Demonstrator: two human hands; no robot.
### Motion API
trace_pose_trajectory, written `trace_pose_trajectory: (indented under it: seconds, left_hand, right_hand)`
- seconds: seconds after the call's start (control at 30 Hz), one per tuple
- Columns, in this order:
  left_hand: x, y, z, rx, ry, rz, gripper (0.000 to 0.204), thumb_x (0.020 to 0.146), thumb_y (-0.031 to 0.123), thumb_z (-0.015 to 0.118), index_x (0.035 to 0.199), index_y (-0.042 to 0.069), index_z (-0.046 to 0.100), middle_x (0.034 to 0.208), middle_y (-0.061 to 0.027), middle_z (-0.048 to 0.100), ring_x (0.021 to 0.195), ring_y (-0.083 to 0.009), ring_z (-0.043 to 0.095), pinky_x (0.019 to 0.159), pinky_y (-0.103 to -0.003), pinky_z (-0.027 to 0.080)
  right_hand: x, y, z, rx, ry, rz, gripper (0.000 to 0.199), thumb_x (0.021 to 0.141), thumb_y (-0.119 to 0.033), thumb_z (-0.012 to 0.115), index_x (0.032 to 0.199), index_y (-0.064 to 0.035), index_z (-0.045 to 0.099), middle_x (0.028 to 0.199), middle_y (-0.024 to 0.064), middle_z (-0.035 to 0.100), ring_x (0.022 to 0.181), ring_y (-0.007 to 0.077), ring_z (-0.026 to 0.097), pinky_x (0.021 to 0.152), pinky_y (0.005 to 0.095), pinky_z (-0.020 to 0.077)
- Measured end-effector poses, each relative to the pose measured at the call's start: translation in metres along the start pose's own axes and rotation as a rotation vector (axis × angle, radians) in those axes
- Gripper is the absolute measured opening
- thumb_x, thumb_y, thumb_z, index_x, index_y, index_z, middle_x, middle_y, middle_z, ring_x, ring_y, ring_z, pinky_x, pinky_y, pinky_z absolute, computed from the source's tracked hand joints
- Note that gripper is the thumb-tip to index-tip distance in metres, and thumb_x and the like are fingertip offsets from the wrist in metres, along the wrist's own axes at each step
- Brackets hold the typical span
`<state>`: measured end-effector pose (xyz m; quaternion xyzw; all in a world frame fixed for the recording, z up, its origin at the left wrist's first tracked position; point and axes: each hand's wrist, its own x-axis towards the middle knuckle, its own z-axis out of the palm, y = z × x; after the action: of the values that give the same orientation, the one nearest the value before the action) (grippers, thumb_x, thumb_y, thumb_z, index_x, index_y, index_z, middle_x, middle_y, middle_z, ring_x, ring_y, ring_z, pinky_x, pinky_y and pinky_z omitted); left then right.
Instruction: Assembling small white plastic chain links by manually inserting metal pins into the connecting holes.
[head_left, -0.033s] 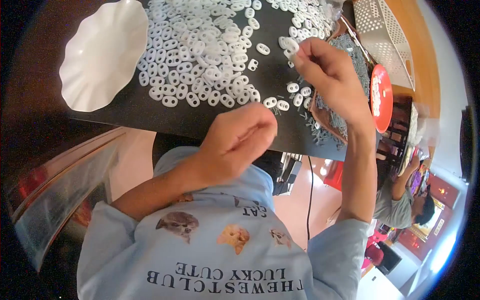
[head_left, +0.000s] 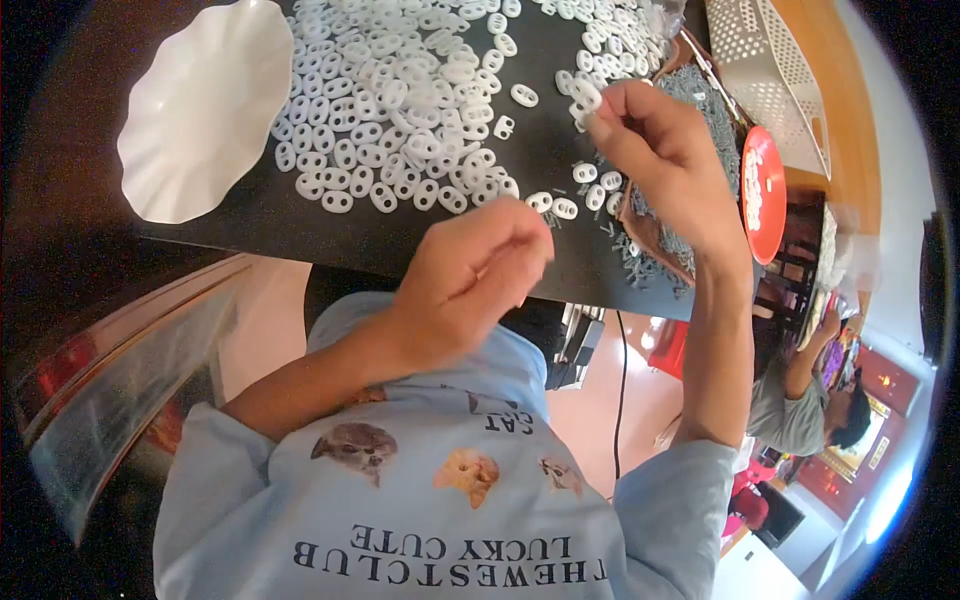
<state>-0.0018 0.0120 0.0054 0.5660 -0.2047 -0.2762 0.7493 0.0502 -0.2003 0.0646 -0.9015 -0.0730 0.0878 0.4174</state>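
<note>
My right hand [head_left: 668,155] is closed in a pinch, thumb and forefinger on a white oval two-holed plastic piece [head_left: 587,96]. It is above the table, beside a brown tray [head_left: 642,228] heaped with small grey pins [head_left: 688,90]. Over the table's near edge, my left hand [head_left: 478,268] is curled closed, its fingertips turned inward. What it holds, if anything, is hidden. Just beyond it spreads a large pile of similar white two-holed pieces [head_left: 400,125]. A few loose white pieces [head_left: 565,209] and scattered grey pins [head_left: 640,268] lie between the hands.
A white wavy-rimmed dish [head_left: 150,150] stands at the left. On the right are a red plate [head_left: 768,215] with small white pieces and a white perforated basket [head_left: 765,75]. Another white pile [head_left: 625,40] lies at the far right. A person in grey [head_left: 795,420] sits farther off.
My left hand has risen very slightly, with its fingers a little shifted. The white piece in my right hand has tilted slightly.
</note>
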Motion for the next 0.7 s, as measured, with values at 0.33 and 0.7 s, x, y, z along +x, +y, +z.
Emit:
trace_pose_trajectory:
  seconds: [0.33,0.7]
  left_hand:
    - [0.008,0.004,0.011,-0.138,0.058,-0.058,0.016,0.098,0.017,0.046,0.105,0.004,0.053,0.078,-0.0021,0.053,0.065,-0.0067,0.049,0.058,-0.021,0.042]
    - [0.018,0.007,0.014,-0.225,0.091,-0.100,0.016,0.099,0.016,0.043,0.103,0.003,0.050,0.074,-0.0024,0.052,0.063,-0.0076,0.048,0.055,-0.022,0.040]
  right_hand:
    - [0.031,0.018,-0.010,-0.375,0.040,-0.116,0.021,0.089,-0.016,0.057,0.085,0.0038,0.058,0.061,0.0000,0.047,0.059,0.0068,0.042,0.052,0.0273,0.0348]
    - [-0.031,-0.005,-0.007,0.267,-0.148,0.011,0.009,0.090,-0.007,0.057,0.085,0.0003,0.056,0.074,-0.0052,0.046,0.069,0.0034,0.039,0.059,0.0210,0.0320]
